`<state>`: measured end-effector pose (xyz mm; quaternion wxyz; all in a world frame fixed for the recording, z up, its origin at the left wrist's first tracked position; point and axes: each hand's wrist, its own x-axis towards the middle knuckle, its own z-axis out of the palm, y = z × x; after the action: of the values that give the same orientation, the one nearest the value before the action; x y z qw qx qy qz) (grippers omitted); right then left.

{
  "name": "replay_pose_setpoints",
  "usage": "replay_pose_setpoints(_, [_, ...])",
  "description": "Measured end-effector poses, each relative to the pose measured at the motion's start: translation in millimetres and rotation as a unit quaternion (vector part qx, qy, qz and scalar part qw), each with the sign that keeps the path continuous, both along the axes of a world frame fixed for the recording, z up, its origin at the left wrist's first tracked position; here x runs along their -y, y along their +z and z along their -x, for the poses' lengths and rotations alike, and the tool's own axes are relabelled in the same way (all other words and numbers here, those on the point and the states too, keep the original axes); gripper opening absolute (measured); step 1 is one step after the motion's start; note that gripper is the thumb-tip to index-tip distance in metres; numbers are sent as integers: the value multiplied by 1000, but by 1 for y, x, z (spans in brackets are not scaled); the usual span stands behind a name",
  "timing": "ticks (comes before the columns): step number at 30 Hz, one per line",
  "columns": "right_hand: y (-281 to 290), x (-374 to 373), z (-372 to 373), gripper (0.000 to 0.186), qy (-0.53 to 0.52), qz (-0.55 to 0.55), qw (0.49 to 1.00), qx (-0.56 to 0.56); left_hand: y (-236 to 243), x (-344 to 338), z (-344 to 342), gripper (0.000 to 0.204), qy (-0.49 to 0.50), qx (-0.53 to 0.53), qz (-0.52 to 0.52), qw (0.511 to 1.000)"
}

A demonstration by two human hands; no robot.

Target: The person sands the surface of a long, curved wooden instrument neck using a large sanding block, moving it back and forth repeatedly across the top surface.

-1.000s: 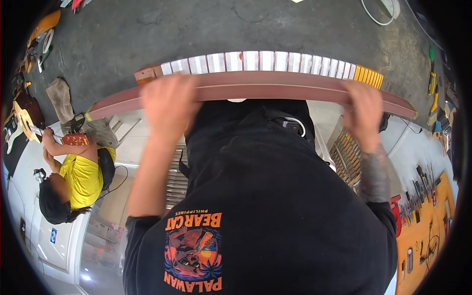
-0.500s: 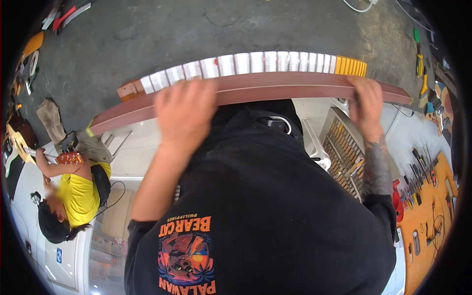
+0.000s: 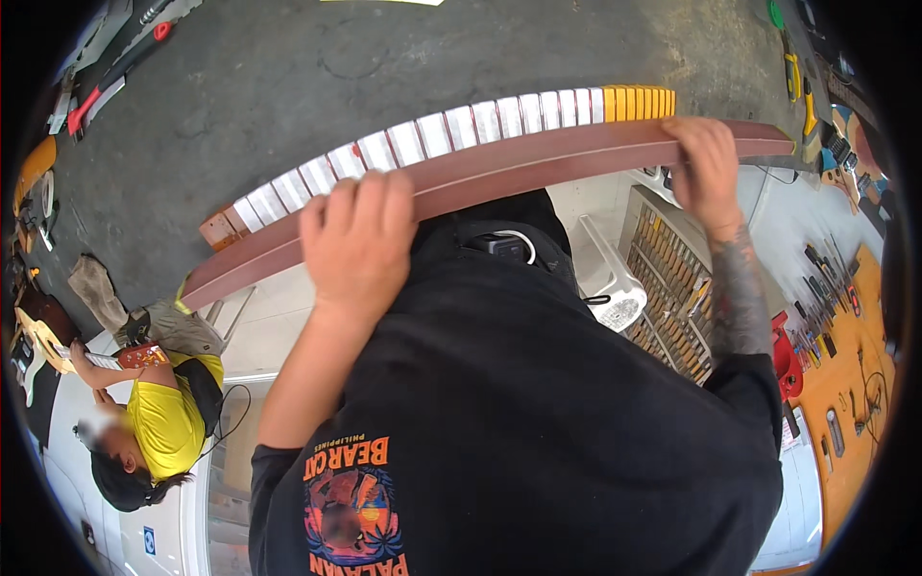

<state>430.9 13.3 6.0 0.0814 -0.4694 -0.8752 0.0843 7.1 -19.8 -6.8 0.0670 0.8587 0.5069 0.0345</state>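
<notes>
Plank [image 3: 538, 163] — long, reddish — is held level by left hand [image 3: 357, 240] and right hand [image 3: 703, 165], fingers curled over its edge, far apart for balance.

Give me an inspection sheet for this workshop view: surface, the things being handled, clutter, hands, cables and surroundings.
Surface: grey concrete floor, stained, seen from above.
Job's things: long reddish-brown board held level; a row of white and yellow strips runs along its far edge.
Clutter: hand tools on an orange bench; rack of slim tools.
Hands: left hand grips over the board near its middle; right hand grips near its right end.
Cables: white cable at the person's chest; dark lead beside the co-worker.
Surroundings: co-worker in a yellow shirt working on a guitar.
</notes>
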Motion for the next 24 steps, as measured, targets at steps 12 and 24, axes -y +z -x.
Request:
replay_pose_setpoints(12, [-7, 29, 200, 38, 4, 51, 993, -102, -5, 34, 235, 63, 42, -59, 35, 997])
replay_pose_setpoints(24, [-5, 27, 174, 47, 17, 40, 996, -76, -2, 19, 191, 64, 28, -42, 16, 999])
